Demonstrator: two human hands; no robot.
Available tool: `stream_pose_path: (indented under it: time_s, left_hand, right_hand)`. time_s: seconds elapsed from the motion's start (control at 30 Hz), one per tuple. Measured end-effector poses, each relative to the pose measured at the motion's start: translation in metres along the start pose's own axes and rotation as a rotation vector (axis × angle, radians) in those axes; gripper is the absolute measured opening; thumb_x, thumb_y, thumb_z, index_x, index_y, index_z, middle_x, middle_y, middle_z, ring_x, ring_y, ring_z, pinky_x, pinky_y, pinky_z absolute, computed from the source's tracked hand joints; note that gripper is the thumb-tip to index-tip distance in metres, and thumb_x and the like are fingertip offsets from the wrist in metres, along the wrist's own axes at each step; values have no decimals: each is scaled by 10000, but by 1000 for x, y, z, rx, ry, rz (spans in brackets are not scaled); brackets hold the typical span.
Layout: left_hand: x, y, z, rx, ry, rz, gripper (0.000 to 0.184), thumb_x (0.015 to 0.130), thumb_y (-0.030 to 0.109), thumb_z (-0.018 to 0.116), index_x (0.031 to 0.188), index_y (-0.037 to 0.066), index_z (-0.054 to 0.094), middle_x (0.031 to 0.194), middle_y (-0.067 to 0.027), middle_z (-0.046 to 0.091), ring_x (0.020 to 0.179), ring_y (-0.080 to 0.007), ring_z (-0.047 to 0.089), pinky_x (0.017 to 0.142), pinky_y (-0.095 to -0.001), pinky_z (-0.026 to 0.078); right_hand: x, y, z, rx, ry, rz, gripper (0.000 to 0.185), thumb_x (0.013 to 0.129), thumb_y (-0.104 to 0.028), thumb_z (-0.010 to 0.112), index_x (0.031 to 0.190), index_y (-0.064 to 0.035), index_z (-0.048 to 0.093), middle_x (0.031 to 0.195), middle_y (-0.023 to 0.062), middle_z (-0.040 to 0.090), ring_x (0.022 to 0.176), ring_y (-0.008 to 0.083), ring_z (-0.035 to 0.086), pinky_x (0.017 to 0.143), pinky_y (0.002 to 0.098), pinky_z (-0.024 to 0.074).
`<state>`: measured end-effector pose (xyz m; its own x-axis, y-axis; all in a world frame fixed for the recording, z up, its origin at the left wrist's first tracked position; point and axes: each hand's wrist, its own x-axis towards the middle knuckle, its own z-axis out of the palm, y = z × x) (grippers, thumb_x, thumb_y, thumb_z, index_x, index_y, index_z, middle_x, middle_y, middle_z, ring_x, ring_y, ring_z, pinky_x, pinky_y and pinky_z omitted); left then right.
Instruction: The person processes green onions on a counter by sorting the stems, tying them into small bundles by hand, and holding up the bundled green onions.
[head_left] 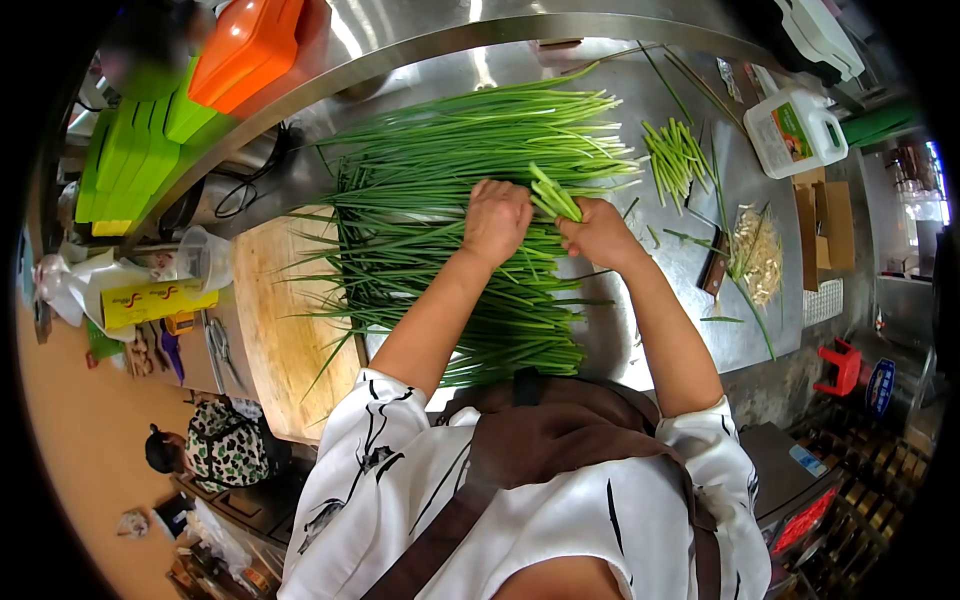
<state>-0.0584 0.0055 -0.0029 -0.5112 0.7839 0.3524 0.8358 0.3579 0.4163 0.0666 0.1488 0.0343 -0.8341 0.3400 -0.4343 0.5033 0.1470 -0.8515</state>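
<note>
A wide spread of long scallions (430, 150) lies across the steel counter, green tips to the left and pale ends to the right. Over the middle of the spread, my left hand (497, 220) is closed around scallions, its fingers curled under and partly hidden. Close beside it, my right hand (600, 232) grips a small bunch of scallion stalks (553, 193), the pale ends pointing up between both hands. Farther right lie a pile of short cut stalks (676, 155), a knife with a brown handle (716, 262) and a heap of root trimmings (757, 255).
A wooden cutting board (285, 330) sits left of the scallions. A white jug (795, 130) and a cardboard box (825, 220) stand at the right. Green containers (130, 160) and an orange one (245, 55) rest on the upper shelf. Another person (225, 440) is at lower left.
</note>
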Motion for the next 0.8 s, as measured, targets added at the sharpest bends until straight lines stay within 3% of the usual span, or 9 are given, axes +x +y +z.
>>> stream_pose_path:
  time_s: [0.13, 0.2, 0.23, 0.3, 0.33, 0.47, 0.67, 0.8]
  left_hand:
    - [2, -24, -17, 15, 2, -138, 78, 834, 80, 533, 810, 31, 589, 799, -126, 580, 830, -318, 567, 787, -428, 424]
    - [0, -16, -18, -112, -107, -102, 83, 845, 77, 525, 845, 27, 590, 834, -132, 578, 834, -329, 564, 783, -428, 432]
    - [4, -8, -20, -242, -207, -50, 95, 856, 74, 517, 880, 22, 592, 868, -137, 577, 837, -340, 560, 779, -428, 441]
    - [4, 3, -22, -202, -319, -92, 119, 847, 83, 554, 939, 17, 592, 952, -150, 560, 879, -356, 545, 774, -428, 453]
    - [0, 1, -15, -175, -340, -75, 135, 833, 94, 580, 942, 16, 594, 969, -150, 557, 912, -350, 536, 790, -426, 451]
    - [-16, -4, 3, -91, -327, 27, 180, 789, 105, 636, 938, 10, 601, 1052, -133, 546, 1007, -324, 511, 879, -415, 423]
    - [-31, 2, 8, -74, -302, -47, 130, 766, 103, 641, 870, 28, 624, 1098, -87, 552, 1066, -272, 477, 901, -436, 393]
    - [-27, 3, 0, -78, -291, 25, 122, 770, 90, 630, 876, 29, 626, 1094, -101, 557, 1057, -280, 487, 915, -425, 390]
  right_hand:
    - [-11, 3, -10, -148, -97, 91, 201, 803, -168, 590, 892, 12, 597, 684, 125, 646, 624, 224, 639, 610, 355, 502]
    - [-2, 18, -6, -532, 142, -129, 217, 783, -158, 621, 928, 2, 599, 854, 130, 654, 813, 270, 632, 712, 383, 495]
    - [7, 27, -3, -531, 140, -137, 217, 783, -158, 621, 928, 2, 599, 854, 130, 654, 813, 270, 632, 712, 383, 495]
    - [21, 42, -1, -710, 372, -556, 269, 744, -179, 658, 960, -30, 602, 989, 112, 613, 969, 299, 564, 801, 401, 465]
    - [21, 37, 2, -788, 327, -458, 216, 746, -151, 614, 939, -57, 589, 985, 94, 584, 985, 286, 540, 806, 397, 457]
    - [18, 45, 22, -968, 399, -441, 177, 730, -50, 540, 908, -56, 532, 898, 110, 580, 907, 284, 550, 756, 411, 461]
    - [10, 53, 30, -1042, 381, -497, 132, 769, -94, 500, 895, -65, 530, 892, 102, 575, 889, 268, 559, 738, 407, 458]
    - [5, 52, 24, -970, 335, -558, 148, 760, -90, 529, 902, -51, 540, 903, 118, 566, 893, 289, 580, 728, 402, 480]
